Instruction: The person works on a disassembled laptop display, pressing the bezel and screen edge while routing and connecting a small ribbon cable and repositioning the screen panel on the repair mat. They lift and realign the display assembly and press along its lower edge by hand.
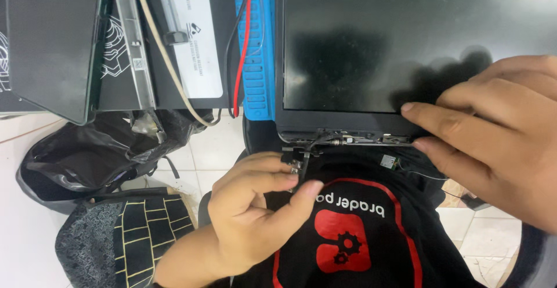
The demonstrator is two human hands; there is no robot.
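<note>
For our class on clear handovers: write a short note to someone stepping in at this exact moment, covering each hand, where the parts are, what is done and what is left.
Left hand: pinching the metal hinge bracket at the screen's lower left corner.
Right hand: fingers pressed on the lower right edge of the laptop screen, steadying it.
Screen panel rests on the lap; blue mat and red and black wires lie beside it.
Done: hinge area exposed, thin cable loose along the bottom edge.
Left: hinge and cable look still attached.

Blue mat (255,61), black bag (87,154), patterned cushion (133,230), red wire (242,50) nearby
</note>
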